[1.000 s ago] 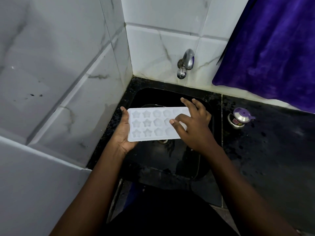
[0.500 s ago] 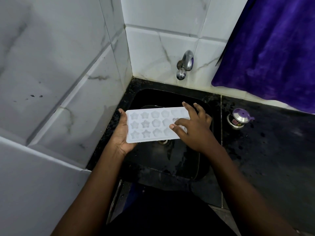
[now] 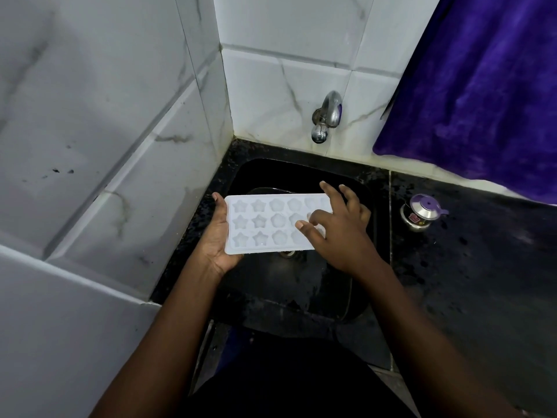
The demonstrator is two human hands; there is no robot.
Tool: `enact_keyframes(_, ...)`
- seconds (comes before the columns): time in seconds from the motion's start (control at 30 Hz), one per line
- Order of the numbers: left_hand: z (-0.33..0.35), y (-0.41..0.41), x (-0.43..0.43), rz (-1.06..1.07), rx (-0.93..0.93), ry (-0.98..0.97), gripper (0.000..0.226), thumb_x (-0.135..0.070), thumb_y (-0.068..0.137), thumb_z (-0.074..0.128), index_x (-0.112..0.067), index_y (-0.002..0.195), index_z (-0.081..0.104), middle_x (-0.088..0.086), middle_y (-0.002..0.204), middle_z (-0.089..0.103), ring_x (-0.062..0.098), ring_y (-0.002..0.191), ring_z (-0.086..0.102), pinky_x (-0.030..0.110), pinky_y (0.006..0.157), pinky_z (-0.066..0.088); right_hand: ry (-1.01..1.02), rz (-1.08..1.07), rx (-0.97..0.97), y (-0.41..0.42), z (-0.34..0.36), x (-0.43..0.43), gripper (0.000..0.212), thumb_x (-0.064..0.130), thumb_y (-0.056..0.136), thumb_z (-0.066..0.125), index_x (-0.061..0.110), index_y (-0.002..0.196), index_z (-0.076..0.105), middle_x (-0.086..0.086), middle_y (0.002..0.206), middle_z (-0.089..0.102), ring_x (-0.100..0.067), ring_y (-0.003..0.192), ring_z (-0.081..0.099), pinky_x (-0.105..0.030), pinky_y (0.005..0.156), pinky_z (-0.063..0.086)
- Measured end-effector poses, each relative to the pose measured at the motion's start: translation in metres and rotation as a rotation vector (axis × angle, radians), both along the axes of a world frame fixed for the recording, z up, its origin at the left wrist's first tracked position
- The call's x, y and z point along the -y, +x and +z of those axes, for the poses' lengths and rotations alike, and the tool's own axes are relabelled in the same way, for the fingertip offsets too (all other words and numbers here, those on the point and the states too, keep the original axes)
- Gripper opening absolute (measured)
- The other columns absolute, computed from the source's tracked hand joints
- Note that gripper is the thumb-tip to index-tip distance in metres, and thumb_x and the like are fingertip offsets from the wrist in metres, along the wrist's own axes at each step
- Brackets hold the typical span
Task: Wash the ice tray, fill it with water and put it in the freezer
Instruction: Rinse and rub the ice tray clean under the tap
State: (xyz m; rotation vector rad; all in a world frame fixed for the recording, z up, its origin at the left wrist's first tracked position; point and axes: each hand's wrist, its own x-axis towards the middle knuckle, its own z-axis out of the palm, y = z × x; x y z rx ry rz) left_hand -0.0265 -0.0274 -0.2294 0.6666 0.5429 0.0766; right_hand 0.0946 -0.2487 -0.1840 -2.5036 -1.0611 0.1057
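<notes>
A white ice tray [image 3: 265, 224] with star and flower shaped cavities is held level over the black sink [image 3: 301, 285]. My left hand [image 3: 218, 236] holds its left end from below, thumb on the edge. My right hand [image 3: 337, 227] lies on the tray's right part, fingers spread over the cavities and touching them. The chrome tap [image 3: 327, 116] on the tiled wall behind the sink shows no running water. The right end of the tray is hidden under my right hand.
White marble-look tiled walls close the left and back. A purple towel [image 3: 482, 86] hangs at the upper right. A small steel container with a purple lid [image 3: 422, 214] stands on the black wet counter [image 3: 482, 282] right of the sink.
My right hand's fingers have shifted a little over the tray's cavities, the thumb moving left. The tray and left hand stay almost in place.
</notes>
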Motion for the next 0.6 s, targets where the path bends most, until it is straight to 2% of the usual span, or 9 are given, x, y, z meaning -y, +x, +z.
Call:
enact_keyframes(0.13,0.001,0.000,-0.001,0.005,-0.010,0.022,0.101,-0.089,0.094,0.021,-0.015,0.152,0.057,0.018,0.150,0.063,0.038,0.136,0.063,0.055,0.098,0.060,0.041,-0.022,-0.018,0.002,0.000,-0.003,0.043,0.066,0.101,0.047,0.033,0.107,0.075,0.002,0.174,0.019,-0.025,0.159,0.002,-0.055,0.118,0.010)
enact_keyframes(0.23,0.002,0.001,-0.003,0.013,0.003,0.001,0.099,-0.089,0.093,0.024,-0.016,0.144,0.067,0.018,0.146,0.065,0.038,0.131,0.066,0.053,0.092,0.063,0.044,-0.017,-0.019,0.002,0.001,-0.003,0.047,0.068,0.100,0.044,0.035,0.101,0.078,0.002,0.174,0.021,-0.025,0.159,0.002,-0.050,0.118,0.007)
enact_keyframes(0.37,-0.002,0.000,-0.005,0.007,0.011,-0.006,0.100,-0.089,0.094,0.025,-0.014,0.152,0.057,0.019,0.151,0.061,0.039,0.136,0.062,0.057,0.099,0.060,-0.016,-0.018,0.101,0.009,0.002,0.000,0.051,0.065,0.103,0.038,0.035,0.094,0.079,0.000,0.175,0.019,-0.031,0.160,0.002,-0.044,0.116,0.003)
enact_keyframes(0.5,-0.006,0.002,-0.008,0.015,0.010,-0.011,0.097,-0.090,0.092,0.030,-0.017,0.138,0.073,0.018,0.148,0.064,0.038,0.133,0.065,0.055,0.093,0.061,-0.054,-0.012,0.136,0.011,0.006,0.000,0.043,0.062,0.104,0.040,0.040,0.104,0.077,-0.001,0.176,0.015,-0.034,0.160,0.002,-0.054,0.117,0.009)
enact_keyframes(0.6,-0.005,0.006,-0.012,0.022,0.006,-0.003,0.096,-0.092,0.090,0.031,-0.019,0.133,0.076,0.016,0.146,0.066,0.037,0.131,0.066,0.054,0.091,0.062,-0.073,-0.005,0.113,0.010,0.006,-0.001,0.037,0.061,0.105,0.044,0.039,0.111,0.073,-0.001,0.176,0.012,-0.033,0.160,-0.001,-0.058,0.118,0.010)
